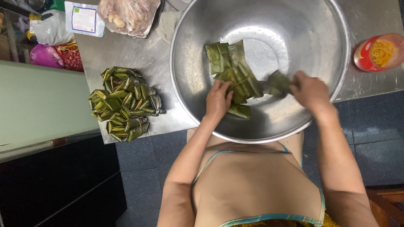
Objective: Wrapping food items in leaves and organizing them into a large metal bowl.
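My left hand (218, 100) pins a leaf parcel (240, 80) in the bowl (320, 63); my right hand (309, 90) grips its leaf end; many wrapped parcels (124, 103) already lie on the surface (155, 54).

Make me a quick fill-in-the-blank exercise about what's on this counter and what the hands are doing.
1. Both hands work inside a large metal ____.
2. The left hand presses a parcel wrapped in green ____.
3. A pile of finished parcels lies on the counter to the person's ____.
4. The red tub holds yellow rubber ____.

Missing words: bowl; leaves; left; bands
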